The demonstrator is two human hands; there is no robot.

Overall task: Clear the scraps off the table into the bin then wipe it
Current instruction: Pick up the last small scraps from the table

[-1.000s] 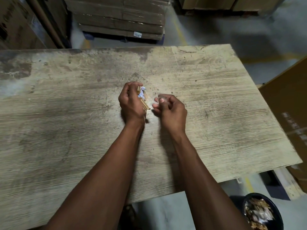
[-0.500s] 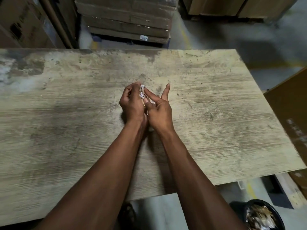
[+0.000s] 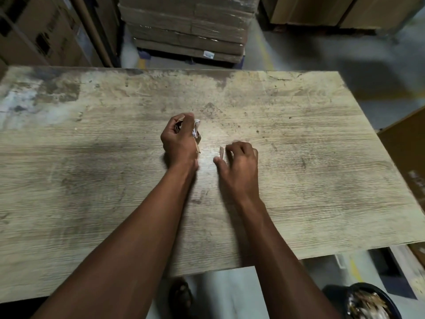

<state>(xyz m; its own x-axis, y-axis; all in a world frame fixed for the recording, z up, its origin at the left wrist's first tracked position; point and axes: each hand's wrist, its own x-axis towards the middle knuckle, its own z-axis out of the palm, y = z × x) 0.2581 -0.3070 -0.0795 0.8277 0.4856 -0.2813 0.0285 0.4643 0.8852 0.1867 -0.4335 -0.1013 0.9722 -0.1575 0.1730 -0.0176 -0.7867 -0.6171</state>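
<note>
My left hand [image 3: 178, 140] is over the middle of the worn wooden table [image 3: 92, 185] and grips a bunch of scraps [image 3: 197, 132]: brown cardboard strips and a bit of white paper that stick out of the fist. To its right, my right hand [image 3: 241, 158] is low over the table with curled fingers. Its thumb and index finger pinch a small brown cardboard scrap [image 3: 221, 153] that lies on the surface. The dark round bin [image 3: 331, 293], with scraps inside, stands on the floor below the table's near right corner.
Stacked cardboard sheets on a pallet [image 3: 186, 31] stand beyond the table's far edge. Cardboard boxes [image 3: 34, 38] fill the far left, and a brown box [image 3: 407, 143] stands close to the table's right edge. A foot [image 3: 181, 293] shows under the near edge.
My right hand has left the left hand, moved right and down to the table, and curled its fingers at a small scrap. The left hand still grips its bunch.
</note>
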